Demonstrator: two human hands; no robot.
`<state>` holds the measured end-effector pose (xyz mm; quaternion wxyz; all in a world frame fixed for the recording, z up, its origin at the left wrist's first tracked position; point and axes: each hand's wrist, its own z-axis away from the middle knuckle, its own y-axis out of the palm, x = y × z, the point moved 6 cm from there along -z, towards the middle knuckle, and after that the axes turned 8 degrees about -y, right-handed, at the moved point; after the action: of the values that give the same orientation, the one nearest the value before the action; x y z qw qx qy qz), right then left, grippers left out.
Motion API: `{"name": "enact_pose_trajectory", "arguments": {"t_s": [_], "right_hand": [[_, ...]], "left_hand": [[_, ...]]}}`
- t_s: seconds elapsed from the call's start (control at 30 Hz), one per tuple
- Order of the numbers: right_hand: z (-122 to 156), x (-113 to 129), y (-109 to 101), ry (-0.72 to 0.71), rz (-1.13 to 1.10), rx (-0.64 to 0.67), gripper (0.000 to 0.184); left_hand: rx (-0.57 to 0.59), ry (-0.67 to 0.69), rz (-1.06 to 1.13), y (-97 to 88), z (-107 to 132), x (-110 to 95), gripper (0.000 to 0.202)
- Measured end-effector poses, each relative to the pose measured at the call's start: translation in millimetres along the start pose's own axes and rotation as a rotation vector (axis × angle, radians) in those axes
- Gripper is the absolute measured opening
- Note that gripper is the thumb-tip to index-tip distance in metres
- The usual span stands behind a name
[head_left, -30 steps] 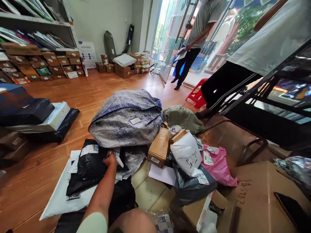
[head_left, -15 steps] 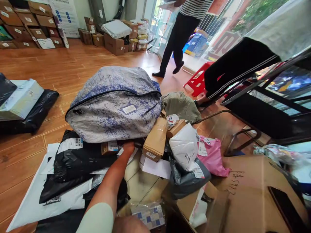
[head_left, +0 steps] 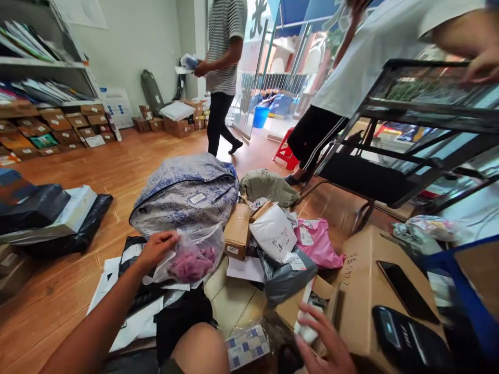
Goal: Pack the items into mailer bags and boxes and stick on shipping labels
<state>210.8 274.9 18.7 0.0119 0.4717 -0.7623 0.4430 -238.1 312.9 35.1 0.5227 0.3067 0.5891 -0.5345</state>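
My left hand (head_left: pixel 158 250) is closed on the top edge of a clear plastic bag (head_left: pixel 195 257) with pink contents, held above the parcels. My right hand (head_left: pixel 325 340) is at the lower right, fingers apart, over an open cardboard box (head_left: pixel 286 311). A white piece (head_left: pixel 307 331) lies by its fingertips; whether they touch it I cannot tell. Behind the clear bag is a large blue-and-grey zipped bag (head_left: pixel 187 195). To its right lie a brown box (head_left: pixel 237 228), a white parcel (head_left: pixel 273 234), a grey bag (head_left: pixel 288 280) and a pink parcel (head_left: pixel 317 241).
A phone (head_left: pixel 407 291) and a black device (head_left: pixel 409 337) rest on a big carton (head_left: pixel 362 270) at right. Two other people stand at the back, one beside a metal-framed cart (head_left: pixel 374 156). Stacked parcels (head_left: pixel 54 218) sit at left, with shelves (head_left: pixel 42 62) behind them.
My left hand has come out from under the large zipped bag with the clear bag of pink contents. My right hand has come into view. The view has tilted up.
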Motion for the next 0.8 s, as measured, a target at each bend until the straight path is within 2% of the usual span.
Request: {"name": "enact_pose_trajectory", "arguments": {"t_s": [0.03, 0.07, 0.17, 0.2, 0.27, 0.33, 0.37, 0.47, 0.53, 0.6, 0.67, 0.7, 0.73, 0.8], "right_hand": [[-23.4, 6.2, 15.3, -0.016, -0.116, 0.018, 0.024], [-47.0, 12.9, 28.4, -0.026, -0.198, -0.028, 0.030], [-100.6, 34.8, 70.1, -0.015, -0.429, -0.077, 0.069], [-109.3, 43.8, 81.0, -0.034, -0.536, -0.039, 0.074], [-112.3, 59.0, 91.2, -0.090, -0.693, 0.114, 0.060], [-104.7, 60.6, 77.8, -0.128, -0.719, 0.189, 0.035], [-100.8, 54.7, 63.6, -0.133, -0.677, 0.168, 0.028], [-93.1, 20.8, 15.0, -0.074, -0.466, -0.009, 0.025], [-89.4, -3.0, -2.5, -0.020, -0.361, -0.057, 0.027], [-84.6, -22.4, -3.4, 0.018, -0.306, -0.030, 0.027], [-77.2, -35.6, 6.1, 0.022, -0.252, 0.045, 0.024], [-72.2, -40.0, 12.2, 0.023, -0.222, 0.085, 0.022], [-66.5, -42.6, 18.0, 0.024, -0.190, 0.124, 0.020], [-52.8, -39.9, 27.2, 0.024, -0.127, 0.193, 0.018]], "left_hand": [[0.026, 0.017, 0.013, 0.7, 7.0, -24.1, 0.043], [0.054, 0.034, 0.023, 3.4, 14.3, -46.9, 0.043], [0.149, 0.071, 0.033, 17.8, 39.2, -101.2, 0.044], [0.177, 0.077, 0.028, 23.0, 47.8, -113.5, 0.044], [0.201, 0.075, -0.002, 31.1, 63.2, -128.5, 0.041], [0.177, 0.048, -0.050, 36.0, 73.7, -131.5, 0.039], [0.159, 0.026, -0.072, 38.4, 77.0, -129.2, 0.039], [0.154, -0.032, -0.098, 54.2, 81.6, -111.8, 0.038], [0.126, -0.076, -0.091, 70.2, 82.3, -94.4, 0.035], [-0.038, -0.135, -0.003, 82.0, 83.6, -77.1, 0.029], [-0.241, -0.169, 0.137, 93.5, 88.4, -66.2, 0.027], [-0.304, -0.160, 0.212, 102.2, 90.7, -65.3, 0.026], [-0.335, -0.131, 0.287, 113.1, 91.9, -67.9, 0.025], [-0.307, -0.047, 0.412, 143.1, 88.1, -82.2, 0.024]]}}
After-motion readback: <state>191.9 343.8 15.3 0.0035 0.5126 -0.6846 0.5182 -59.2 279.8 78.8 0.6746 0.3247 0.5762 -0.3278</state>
